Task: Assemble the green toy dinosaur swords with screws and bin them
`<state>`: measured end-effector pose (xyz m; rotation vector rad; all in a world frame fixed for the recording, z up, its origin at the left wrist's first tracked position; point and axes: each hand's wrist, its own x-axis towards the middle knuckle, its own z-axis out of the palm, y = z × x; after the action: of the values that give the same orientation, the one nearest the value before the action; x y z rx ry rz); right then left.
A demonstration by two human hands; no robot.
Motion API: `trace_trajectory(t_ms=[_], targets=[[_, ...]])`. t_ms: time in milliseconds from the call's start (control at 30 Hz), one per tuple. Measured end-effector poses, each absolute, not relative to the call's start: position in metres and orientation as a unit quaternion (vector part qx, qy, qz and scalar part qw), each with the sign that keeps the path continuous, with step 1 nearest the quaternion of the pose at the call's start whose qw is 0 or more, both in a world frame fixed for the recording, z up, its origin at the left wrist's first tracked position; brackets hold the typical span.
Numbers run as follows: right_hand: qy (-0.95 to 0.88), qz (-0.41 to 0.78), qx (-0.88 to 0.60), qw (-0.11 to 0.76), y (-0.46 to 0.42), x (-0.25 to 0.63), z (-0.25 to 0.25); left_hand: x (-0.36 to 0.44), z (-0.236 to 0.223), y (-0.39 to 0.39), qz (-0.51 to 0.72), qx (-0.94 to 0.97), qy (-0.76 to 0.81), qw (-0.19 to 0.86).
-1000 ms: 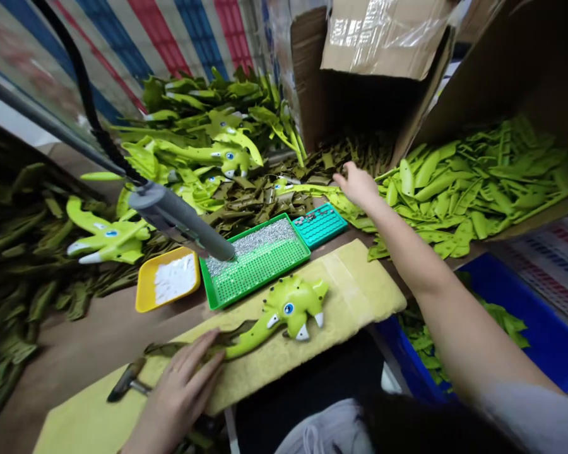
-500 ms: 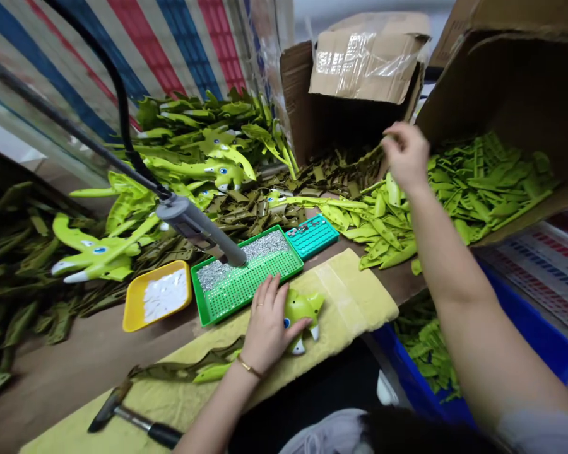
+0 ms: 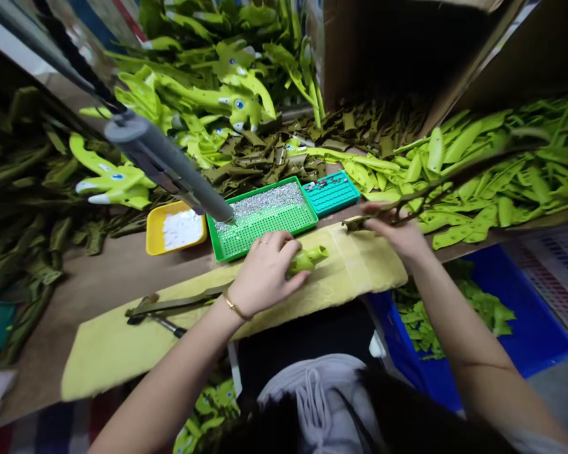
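My left hand (image 3: 265,271) closes over a lime-green toy dinosaur (image 3: 307,260), hiding most of its body. A long olive strip (image 3: 180,301) runs from under that hand across the yellow fleece pad (image 3: 123,356). My right hand (image 3: 392,230) pinches a second thin olive strip (image 3: 454,183) near one end, above the pad's right part. A small hammer (image 3: 154,318) lies on the pad close to the first strip's far end.
A green tray of silver studs (image 3: 222,236) and a teal studded tray (image 3: 330,192) sit beyond the pad. A grey tube tool (image 3: 170,167) hangs over them. Heaps of green parts, cardboard boxes, a yellow tray (image 3: 176,230) and a blue crate (image 3: 525,315) surround the bench.
My right hand has come down from the green pile to the pad, now holding a long strip. My left hand has slid right along the dinosaur, and the view has tilted.
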<state>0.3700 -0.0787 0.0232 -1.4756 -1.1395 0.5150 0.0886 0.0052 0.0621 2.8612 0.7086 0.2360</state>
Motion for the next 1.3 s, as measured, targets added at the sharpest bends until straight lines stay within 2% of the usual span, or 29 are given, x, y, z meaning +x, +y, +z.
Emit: trace_trajectory(t_ms=[67,200,300,467,667,867,1067,1233,1300], targets=[[-0.487,0.288,-0.650,0.507,-0.079,0.353,0.005,0.090,0.064,0.004,0.058,0.964,0.240,0.103],[-0.498,0.373,-0.566,0.540,-0.075,0.317,0.009,0.091,0.066,0.004,0.062,0.963,0.230,0.124],[-0.510,0.419,-0.543,0.520,-0.072,0.303,0.017,0.090,0.063,0.003,0.092,0.958,0.232,0.145],[-0.522,0.428,-0.542,0.500,-0.074,0.303,0.012,0.087,0.059,0.002,0.110,0.952,0.238,0.156],[-0.469,0.466,-0.508,0.551,-0.072,0.301,0.010,0.087,0.059,0.004,0.093,0.949,0.248,0.171],[-0.515,0.483,-0.517,0.483,-0.067,0.305,0.010,0.088,0.062,0.011,0.089,0.950,0.248,0.168],[-0.515,0.411,-0.570,0.491,-0.052,0.290,-0.003,0.083,0.064,0.019,0.078,0.954,0.247,0.149],[-0.502,0.484,-0.521,0.491,-0.043,0.285,-0.001,0.072,0.061,0.021,0.079,0.957,0.234,0.153],[-0.503,0.477,-0.515,0.504,-0.040,0.283,-0.003,0.071,0.059,0.020,0.083,0.957,0.238,0.142]])
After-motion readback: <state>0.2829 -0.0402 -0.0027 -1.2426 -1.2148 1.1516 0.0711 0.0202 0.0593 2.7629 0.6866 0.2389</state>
